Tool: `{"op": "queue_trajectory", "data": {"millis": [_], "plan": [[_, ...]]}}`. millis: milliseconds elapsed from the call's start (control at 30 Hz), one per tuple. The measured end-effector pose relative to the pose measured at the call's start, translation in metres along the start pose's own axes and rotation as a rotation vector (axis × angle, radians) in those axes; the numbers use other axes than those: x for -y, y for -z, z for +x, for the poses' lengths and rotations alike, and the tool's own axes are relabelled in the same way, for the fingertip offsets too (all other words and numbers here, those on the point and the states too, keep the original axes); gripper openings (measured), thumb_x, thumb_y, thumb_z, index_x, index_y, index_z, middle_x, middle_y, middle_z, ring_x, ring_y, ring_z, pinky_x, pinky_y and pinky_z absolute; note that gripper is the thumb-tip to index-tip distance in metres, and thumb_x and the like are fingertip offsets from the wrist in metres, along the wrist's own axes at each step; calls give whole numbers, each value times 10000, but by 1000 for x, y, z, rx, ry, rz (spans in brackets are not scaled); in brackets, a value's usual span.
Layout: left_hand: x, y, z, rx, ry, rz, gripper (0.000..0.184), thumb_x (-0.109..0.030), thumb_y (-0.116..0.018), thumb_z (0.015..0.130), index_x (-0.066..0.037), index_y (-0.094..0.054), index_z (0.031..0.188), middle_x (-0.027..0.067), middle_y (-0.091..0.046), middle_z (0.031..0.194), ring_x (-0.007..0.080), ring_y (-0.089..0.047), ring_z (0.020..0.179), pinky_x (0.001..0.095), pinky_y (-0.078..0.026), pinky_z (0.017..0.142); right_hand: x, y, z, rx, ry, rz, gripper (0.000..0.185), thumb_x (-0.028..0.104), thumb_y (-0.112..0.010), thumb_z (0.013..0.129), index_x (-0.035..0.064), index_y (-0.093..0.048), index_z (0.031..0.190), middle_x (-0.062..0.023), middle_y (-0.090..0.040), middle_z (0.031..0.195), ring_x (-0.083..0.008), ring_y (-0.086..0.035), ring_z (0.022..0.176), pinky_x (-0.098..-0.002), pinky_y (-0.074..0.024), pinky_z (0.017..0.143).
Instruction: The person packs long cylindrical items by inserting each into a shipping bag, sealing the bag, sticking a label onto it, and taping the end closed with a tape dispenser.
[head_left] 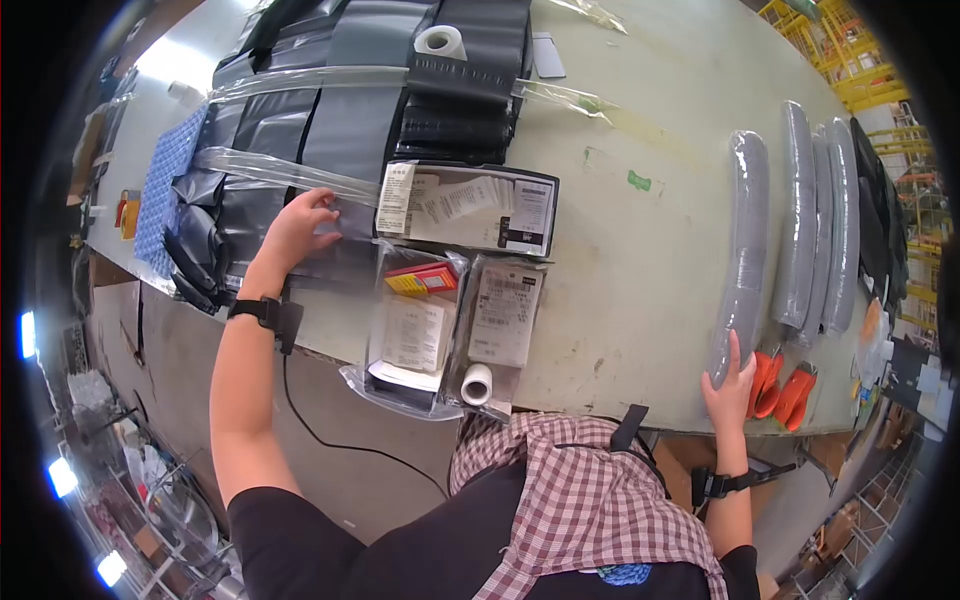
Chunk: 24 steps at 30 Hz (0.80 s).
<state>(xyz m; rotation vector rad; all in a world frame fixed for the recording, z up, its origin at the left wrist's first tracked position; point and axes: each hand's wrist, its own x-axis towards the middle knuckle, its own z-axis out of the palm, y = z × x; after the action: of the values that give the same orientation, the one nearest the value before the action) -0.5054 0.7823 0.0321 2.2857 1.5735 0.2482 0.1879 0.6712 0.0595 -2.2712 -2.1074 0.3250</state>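
Note:
My left hand (303, 226) is over the near edge of a stack of black plastic bags (345, 125). Its fingers are curved and apart from the thumb, with nothing visible between them. A clear plastic strip (290, 172) crosses the bags just beyond the fingertips. On the right, my right hand (730, 390) grips the near end of a long grey roll (746, 220) wrapped in clear plastic, one finger stretched along its top. Two orange-handled tools (780, 390) lie just right of that hand. More wrapped grey rolls (797, 215) lie further right.
An open box of printed labels (465, 212) sits mid-table. Nearer me are a clear-lined tray (415, 325) with papers and a red-yellow packet, a printed label sheet (505, 315) and a small white roll (477, 384). Blue bubble wrap (170, 190) lies at the left.

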Motion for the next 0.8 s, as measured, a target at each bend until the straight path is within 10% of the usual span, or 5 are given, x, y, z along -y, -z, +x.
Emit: {"op": "queue_trajectory", "data": {"millis": [733,800], "plan": [[-7,-7,10,-86,-145,199,186,-8,-612,670,-52,-519,824,131,-557,973,313,-567,914,384,-481,801,-3,0,-3,-32,21,1,892,161,-703,739,335,-211,1462,-374,-282,1336,-518,-356,1221,-494,-379,983],[-16,1,0,-262,208,2,176,-39,-612,720,-36,-496,852,128,-569,801,326,-579,771,381,-468,696,-5,-3,-3,-6,-3,-4,900,156,-706,736,318,-205,1466,-362,-285,1351,-517,-346,1233,-493,-365,1000]]}}
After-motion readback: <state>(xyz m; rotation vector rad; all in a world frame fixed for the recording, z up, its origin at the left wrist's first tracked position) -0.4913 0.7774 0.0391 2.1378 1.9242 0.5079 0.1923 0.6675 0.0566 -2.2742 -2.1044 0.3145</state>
